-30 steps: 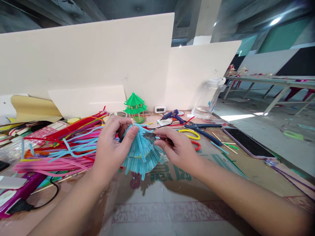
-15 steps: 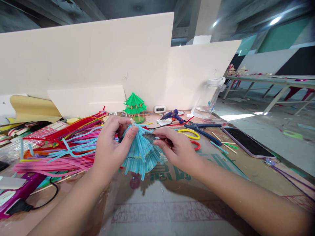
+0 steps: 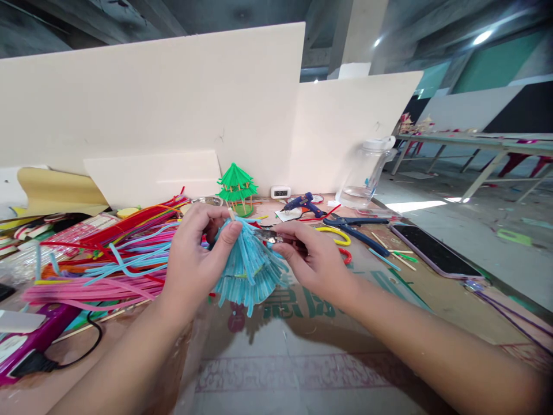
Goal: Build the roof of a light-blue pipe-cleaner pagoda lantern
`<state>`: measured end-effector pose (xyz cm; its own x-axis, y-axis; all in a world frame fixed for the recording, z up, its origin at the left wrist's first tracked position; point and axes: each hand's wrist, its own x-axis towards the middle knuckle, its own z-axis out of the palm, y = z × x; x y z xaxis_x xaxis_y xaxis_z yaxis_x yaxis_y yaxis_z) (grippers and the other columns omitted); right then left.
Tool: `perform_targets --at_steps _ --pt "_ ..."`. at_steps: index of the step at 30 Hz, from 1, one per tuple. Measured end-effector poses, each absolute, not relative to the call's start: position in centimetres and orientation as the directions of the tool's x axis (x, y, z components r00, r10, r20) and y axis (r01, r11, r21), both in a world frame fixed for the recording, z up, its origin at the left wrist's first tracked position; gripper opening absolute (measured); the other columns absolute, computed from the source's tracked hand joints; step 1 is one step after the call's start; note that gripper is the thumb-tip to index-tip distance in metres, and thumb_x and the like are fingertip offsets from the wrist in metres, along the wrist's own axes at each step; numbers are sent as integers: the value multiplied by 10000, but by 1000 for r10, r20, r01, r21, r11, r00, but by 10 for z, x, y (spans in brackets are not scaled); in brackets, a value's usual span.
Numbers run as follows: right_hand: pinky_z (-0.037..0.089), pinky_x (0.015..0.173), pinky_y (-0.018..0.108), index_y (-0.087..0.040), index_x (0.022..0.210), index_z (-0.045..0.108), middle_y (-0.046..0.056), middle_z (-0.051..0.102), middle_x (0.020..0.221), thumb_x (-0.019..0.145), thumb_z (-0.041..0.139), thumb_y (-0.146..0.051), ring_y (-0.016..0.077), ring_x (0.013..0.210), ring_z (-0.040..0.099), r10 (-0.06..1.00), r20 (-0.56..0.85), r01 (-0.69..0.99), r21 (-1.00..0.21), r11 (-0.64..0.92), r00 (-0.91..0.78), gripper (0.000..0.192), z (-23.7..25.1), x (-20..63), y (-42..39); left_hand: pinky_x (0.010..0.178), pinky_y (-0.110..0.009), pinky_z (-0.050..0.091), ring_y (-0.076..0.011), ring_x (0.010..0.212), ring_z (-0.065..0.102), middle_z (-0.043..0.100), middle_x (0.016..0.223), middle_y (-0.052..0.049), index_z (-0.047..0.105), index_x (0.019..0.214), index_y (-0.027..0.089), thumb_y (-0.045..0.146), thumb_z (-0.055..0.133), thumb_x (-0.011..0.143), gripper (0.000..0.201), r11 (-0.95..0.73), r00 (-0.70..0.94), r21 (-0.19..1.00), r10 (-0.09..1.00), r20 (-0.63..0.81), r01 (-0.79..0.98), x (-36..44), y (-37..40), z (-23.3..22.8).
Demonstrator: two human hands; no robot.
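My left hand (image 3: 203,248) is closed on the top of a light-blue tiered pipe-cleaner model (image 3: 250,274), with thumb and fingers pinching around its tip. A short pale wooden stick (image 3: 232,214) pokes up there. My right hand (image 3: 313,253) is closed around a small metal clipping tool (image 3: 268,236), whose exact kind is partly hidden by the fingers. The tool's tip lies against the upper right side of the blue strands. Both hands hold these things above the table, and the model's fringed layers spread downward.
Loose pipe cleaners (image 3: 99,288) are heaped at left, beside a purple power strip (image 3: 47,340). Behind stand a green tiered model (image 3: 237,187), a small clock (image 3: 280,192) and a glue gun (image 3: 302,203). Blue-handled pliers (image 3: 360,230), a phone (image 3: 434,251) and a water bottle (image 3: 365,173) are at right.
My right hand and the metal tool have shifted slightly to the right, away from the model's middle. My left hand and the blue model have stayed nearly still.
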<state>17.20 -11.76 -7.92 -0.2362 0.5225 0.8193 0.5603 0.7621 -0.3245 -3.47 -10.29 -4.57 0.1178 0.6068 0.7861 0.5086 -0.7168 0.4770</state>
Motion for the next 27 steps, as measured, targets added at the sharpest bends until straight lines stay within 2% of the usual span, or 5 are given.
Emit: perform_targets --at_steps 5,12,19,27 --pt "503 639 276 -212 1119 598 29 707 870 946 574 -283 143 695 638 538 806 583 -321 747 -247 188 -77 170 -120 622 -294 392 -153 673 471 506 787 0 582 884 223 342 576 916 123 -723 129 463 598 791 513 -35 -104 -46" --pt "505 652 275 -204 1095 604 44 718 934 941 580 -270 144 712 645 516 812 601 -276 750 -272 169 -72 171 -122 625 -293 393 -151 664 461 496 772 6 582 876 223 329 582 913 112 -723 133 453 593 794 522 -34 -104 -45" --pt "490 633 263 -195 1103 609 39 719 904 937 588 -286 143 701 639 571 779 595 -337 730 -258 190 -71 166 -126 607 -288 380 -141 663 461 494 776 13 590 884 221 314 612 906 98 -715 128 454 597 792 531 -34 -108 -44" --pt "466 613 244 -194 1090 615 20 712 857 943 581 -270 133 683 631 566 786 596 -336 730 -250 169 -74 168 -122 606 -278 374 -133 651 447 497 773 17 586 876 211 306 606 912 104 -721 123 462 597 793 517 -32 -107 -45"
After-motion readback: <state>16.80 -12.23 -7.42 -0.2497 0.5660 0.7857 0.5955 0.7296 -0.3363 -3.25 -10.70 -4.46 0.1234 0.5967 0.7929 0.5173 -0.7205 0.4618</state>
